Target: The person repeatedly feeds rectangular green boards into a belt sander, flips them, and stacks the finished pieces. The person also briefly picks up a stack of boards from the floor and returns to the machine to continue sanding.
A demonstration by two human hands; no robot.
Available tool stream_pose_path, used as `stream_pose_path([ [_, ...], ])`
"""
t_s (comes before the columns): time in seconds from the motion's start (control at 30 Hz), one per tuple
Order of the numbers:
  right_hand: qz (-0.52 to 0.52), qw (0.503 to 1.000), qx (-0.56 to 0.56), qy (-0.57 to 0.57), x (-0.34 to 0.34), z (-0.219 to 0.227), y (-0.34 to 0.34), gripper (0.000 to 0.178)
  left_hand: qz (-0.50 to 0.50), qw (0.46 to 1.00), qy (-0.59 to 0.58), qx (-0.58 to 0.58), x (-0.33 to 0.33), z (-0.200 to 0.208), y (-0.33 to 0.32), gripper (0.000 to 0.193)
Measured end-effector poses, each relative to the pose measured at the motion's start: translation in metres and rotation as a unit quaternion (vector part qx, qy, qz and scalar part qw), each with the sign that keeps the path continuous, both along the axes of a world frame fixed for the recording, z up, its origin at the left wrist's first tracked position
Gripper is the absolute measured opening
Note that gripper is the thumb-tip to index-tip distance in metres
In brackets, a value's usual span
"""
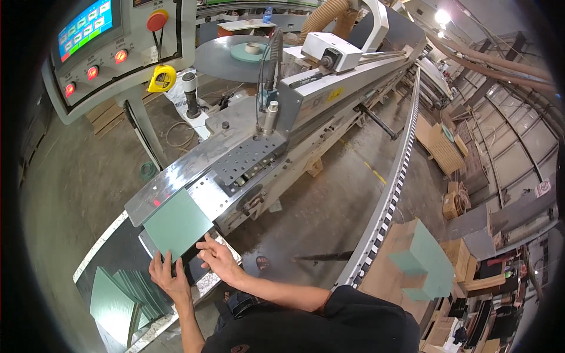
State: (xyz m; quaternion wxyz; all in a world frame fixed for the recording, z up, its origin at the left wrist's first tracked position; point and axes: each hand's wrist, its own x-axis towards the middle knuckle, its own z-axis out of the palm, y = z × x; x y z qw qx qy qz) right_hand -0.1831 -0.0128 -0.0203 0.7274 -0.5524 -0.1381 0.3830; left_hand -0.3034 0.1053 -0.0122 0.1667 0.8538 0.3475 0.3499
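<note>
1. The left hand [170, 281] has its fingers spread, fingertips at the near edge of a flat, nearly square, pale-green panel [178, 222]; whether it grips, I cannot tell.
2. The right hand [220, 259] is loosely half-curled, index finger extended beside the panel's right-hand corner; contact there is unclear.
3. The panel lies ahead of the left hand, partly over a shiny silver metal machine bed [159, 191]. One corner points away from the person; its longer edges seem to run from near-left to far-right, though its sides look almost equal.
4. Left of the left hand, a row of thin green panels [140, 292] stands on edge.
5. Beyond both hands is a grey perforated metal plate [247, 157].
</note>
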Motion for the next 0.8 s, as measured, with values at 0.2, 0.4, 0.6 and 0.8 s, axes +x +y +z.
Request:
stream_pose_path([
  [0.2, 0.011, 0.999, -0.025, -0.041, 0.004, -0.009, 0.001, 0.040, -0.020, 0.998, 0.002, 0.062, 0.001, -0.009, 0.004, 0.035],
  [0.4, -0.060, 0.995, -0.016, -0.077, 0.026, -0.002, -0.011, 0.056, -0.033, 0.997, 0.020, 0.065, 0.034, 0.005, -0.006, 0.036],
  [0.6, -0.099, 0.991, -0.022, -0.084, 0.077, 0.001, -0.034, 0.053, -0.058, 0.997, 0.023, 0.036, 0.089, 0.013, -0.030, 0.036],
  [0.8, -0.152, 0.983, -0.020, -0.105, 0.140, 0.001, -0.062, 0.050, -0.095, 0.994, 0.012, 0.044, 0.157, 0.013, -0.053, 0.036],
])
